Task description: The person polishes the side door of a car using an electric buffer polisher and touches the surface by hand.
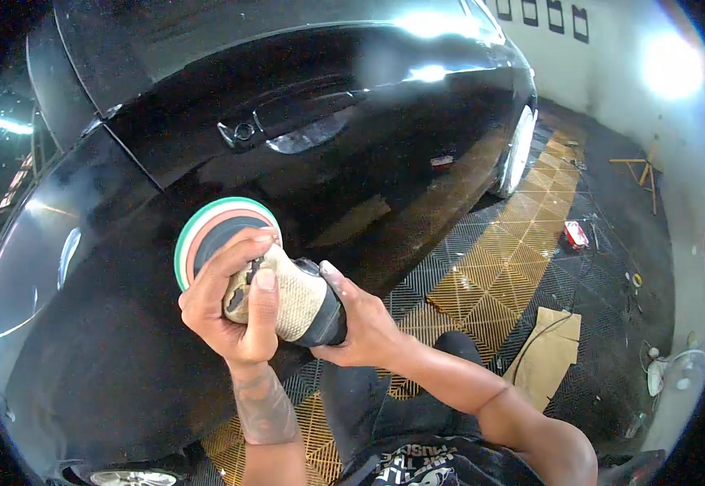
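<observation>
Beige-wrapped with a dark rear end, the polisher [300, 298] lies just left of the frame's centre. Left hand [221, 328] curls round its head; right hand [360, 324] clasps its rear end. Its green-rimmed pad [221, 217] faces the black car [109, 340]; whether they touch cannot be told. Right of centre: yellow and black floor tiles [490, 283]. Lower right: flat cardboard [545, 356].
</observation>
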Motion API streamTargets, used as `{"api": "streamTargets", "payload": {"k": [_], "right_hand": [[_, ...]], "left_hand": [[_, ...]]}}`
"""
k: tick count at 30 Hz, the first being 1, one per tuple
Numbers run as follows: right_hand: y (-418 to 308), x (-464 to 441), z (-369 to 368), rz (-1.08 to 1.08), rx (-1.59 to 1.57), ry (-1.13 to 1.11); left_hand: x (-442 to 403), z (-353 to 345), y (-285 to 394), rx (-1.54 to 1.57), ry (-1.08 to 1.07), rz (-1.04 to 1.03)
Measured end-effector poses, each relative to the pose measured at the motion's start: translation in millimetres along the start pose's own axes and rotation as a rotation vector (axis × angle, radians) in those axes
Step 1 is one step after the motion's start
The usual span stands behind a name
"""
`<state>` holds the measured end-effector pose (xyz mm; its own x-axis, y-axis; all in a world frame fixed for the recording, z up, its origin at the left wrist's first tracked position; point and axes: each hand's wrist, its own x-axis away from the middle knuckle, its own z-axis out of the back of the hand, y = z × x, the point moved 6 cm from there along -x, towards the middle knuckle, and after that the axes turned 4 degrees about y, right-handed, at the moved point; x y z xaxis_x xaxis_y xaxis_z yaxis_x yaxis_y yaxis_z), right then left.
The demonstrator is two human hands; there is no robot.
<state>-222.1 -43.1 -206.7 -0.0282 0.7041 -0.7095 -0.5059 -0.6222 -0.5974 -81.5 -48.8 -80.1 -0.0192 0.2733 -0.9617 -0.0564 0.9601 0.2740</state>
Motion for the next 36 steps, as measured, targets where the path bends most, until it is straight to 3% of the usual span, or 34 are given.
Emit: {"api": "streamTargets", "payload": {"k": [3, 5, 11, 14, 21, 27, 36], "right_hand": [[15.4, 1.8, 2.7, -0.04, 0.001, -0.007], [24.7, 3.0, 18.5, -0.016, 0.015, 0.143], [49.7, -11.3, 85.5, 0.029, 0.229, 0.25], [85.0, -16.5, 116.6, 0.006, 0.189, 0.305], [123.8, -36.1, 182.3, -0.199, 0.216, 0.359], [117.3, -54.4, 198.9, -0.16, 0.129, 0.328], [113.6, -28.7, 169.0, -0.135, 0.347, 0.205]], "left_hand": [[-3.4, -20.9, -4.8, -0.013, -0.076, -0.054], [-8.4, -42.1, -10.1, -0.015, -0.125, -0.12], [-17.5, -133.1, -48.8, 0.119, -0.122, 0.051], [-27.0, -186.0, -61.9, 0.104, -0.164, 0.08], [-55.4, -274.2, -82.7, 0.066, -0.206, 0.094], [-74.2, -276.6, -80.1, 0.063, -0.105, 0.081], [-37.7, -220.4, -70.4, 0.115, -0.044, 0.154]]}}
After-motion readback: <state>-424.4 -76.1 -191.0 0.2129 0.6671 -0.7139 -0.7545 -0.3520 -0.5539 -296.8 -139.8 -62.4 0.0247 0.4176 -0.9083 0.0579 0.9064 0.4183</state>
